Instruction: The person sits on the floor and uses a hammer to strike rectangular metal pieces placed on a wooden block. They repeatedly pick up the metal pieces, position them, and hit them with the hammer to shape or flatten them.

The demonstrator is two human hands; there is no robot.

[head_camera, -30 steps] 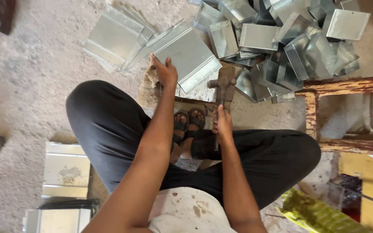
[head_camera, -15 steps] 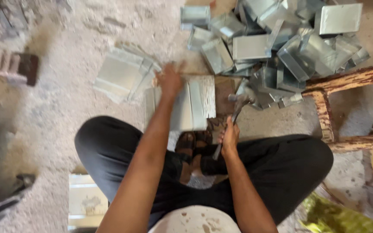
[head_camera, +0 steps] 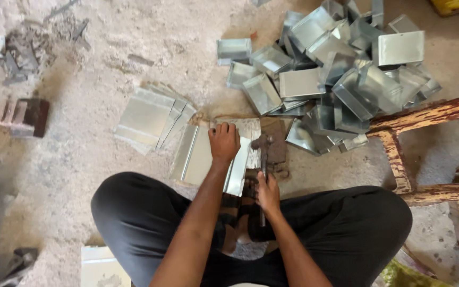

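Note:
I sit cross-legged on a dusty floor. My left hand (head_camera: 224,141) presses flat on a folded grey metal sheet (head_camera: 196,158) that lies in front of my feet. My right hand (head_camera: 267,192) grips the handle of a rusty hammer (head_camera: 264,149), whose head rests on a dark block (head_camera: 275,144) just right of the sheet. The sheet's long edges are bent up.
A stack of flat metal sheets (head_camera: 150,116) lies to the left. A heap of folded metal trays (head_camera: 336,69) fills the upper right. A worn red wooden frame (head_camera: 399,154) stands at right. Scrap bits (head_camera: 22,58) and a dark block (head_camera: 25,117) lie far left.
The metal sheet has been pulled from the pile toward my feet, and my left hand has come back with it. The hammer head now rests lower on the dark block.

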